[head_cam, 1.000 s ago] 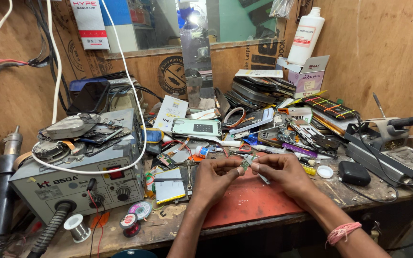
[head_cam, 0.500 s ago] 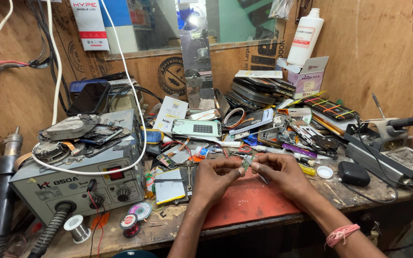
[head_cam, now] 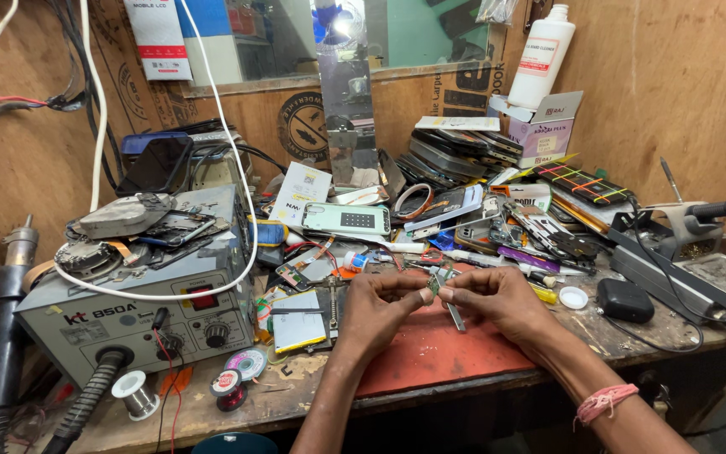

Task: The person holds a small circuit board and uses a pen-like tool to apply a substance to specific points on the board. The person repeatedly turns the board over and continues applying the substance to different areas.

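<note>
My left hand (head_cam: 384,307) and my right hand (head_cam: 489,298) meet above a red work mat (head_cam: 439,357) at the front of the bench. Between the fingertips of both hands is a small green circuit part (head_cam: 433,286). A pair of metal tweezers (head_cam: 454,313) pokes down from under my right hand. A pink band (head_cam: 605,400) circles my right wrist. What lies beneath my palms is hidden.
A grey rework station (head_cam: 140,315) with hose and knobs stands at the left, broken phones piled on top. Solder spools (head_cam: 134,393) lie at the front edge. Phone parts and screens (head_cam: 455,206) crowd the back. A white bottle (head_cam: 539,55) and a soldering stand (head_cam: 682,252) are at the right.
</note>
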